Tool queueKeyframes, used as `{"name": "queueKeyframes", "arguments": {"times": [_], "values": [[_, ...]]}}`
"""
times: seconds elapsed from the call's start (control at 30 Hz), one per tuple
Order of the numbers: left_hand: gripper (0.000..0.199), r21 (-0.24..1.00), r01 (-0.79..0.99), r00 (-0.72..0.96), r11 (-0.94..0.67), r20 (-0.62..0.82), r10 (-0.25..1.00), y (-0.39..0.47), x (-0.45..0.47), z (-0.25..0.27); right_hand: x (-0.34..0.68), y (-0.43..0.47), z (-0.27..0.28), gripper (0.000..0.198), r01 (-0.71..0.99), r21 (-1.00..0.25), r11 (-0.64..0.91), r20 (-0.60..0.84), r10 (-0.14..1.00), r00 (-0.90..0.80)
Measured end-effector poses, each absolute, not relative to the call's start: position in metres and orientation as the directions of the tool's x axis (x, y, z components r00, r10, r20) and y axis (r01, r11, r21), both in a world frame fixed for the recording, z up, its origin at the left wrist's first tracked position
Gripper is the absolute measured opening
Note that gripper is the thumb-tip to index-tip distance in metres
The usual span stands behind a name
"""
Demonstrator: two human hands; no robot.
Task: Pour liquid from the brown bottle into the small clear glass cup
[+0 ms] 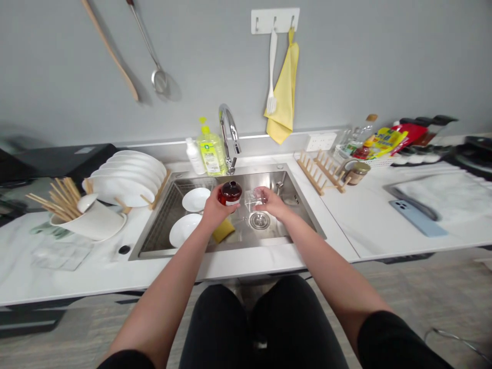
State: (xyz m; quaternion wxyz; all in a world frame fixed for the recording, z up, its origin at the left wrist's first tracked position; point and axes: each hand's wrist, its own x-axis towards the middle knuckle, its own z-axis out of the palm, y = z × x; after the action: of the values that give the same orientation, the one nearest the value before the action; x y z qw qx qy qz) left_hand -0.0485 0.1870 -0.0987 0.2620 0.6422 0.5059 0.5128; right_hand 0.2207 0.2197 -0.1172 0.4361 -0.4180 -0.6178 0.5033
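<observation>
Over the steel sink (286, 238), my left hand (216, 206) is wrapped round a dark amber bottle (231, 191) with a black top and a pale label. To its right, my right hand (272, 201) grips a small clear container (252, 199), seen side-on and partly blurred. The bottle and the container are apart. Two white bowls (186, 230) sit in the left part of the sink. A yellow sponge (223, 231) lies below my left hand, partly hidden by my wrist. The drain (260, 220) shows below the clear container.
Behind the sink stand the faucet (229, 134), a yellow-green soap bottle (211, 152) and a white bottle (196, 156). Racked white plates (126, 177) and a chopstick holder (90, 221) are at left. At right are a wooden rack (322, 172), a jar (357, 173) and a phone (417, 218).
</observation>
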Motion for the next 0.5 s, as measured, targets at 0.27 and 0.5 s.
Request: {"name": "queueKeyframes", "arguments": {"times": [0.27, 0.5], "values": [[0.085, 0.79, 0.517, 0.028, -0.33, 0.369, 0.929, 0.204, -0.05, -0.122, 0.238, 0.235, -0.147, 0.081, 0.197, -0.967, 0.162, 0.103, 0.955, -0.278], [0.082, 0.721, 0.605, 0.08, -0.337, 0.366, 0.927, 0.207, -0.053, -0.132, 0.24, 0.239, -0.149, 0.084, 0.234, -0.949, 0.21, 0.141, 0.949, -0.282]]}}
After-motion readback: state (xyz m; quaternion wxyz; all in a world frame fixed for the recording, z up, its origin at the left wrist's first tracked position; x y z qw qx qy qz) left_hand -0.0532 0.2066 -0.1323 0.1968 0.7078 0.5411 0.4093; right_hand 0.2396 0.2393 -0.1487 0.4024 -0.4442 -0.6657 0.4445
